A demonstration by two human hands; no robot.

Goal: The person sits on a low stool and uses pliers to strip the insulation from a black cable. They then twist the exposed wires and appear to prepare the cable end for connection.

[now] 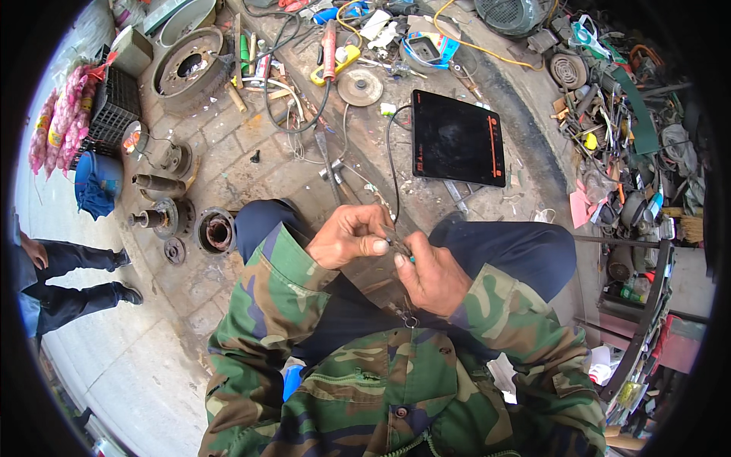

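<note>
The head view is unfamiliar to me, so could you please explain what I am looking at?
There is no machine here: a person works with two bare hands. The only picture comes from a wide fisheye camera worn on the head, looking down, so straight edges bend near the rim. The left hand and right hand meet in the middle, pinching a small dark piece too small to identify. On the ground ahead lie a flat black panel and a red-handled tool; to the left is a round metal wheel-like part. Another person's legs show at the left.

head fisheye looks down from close above, rim hard to read.
</note>
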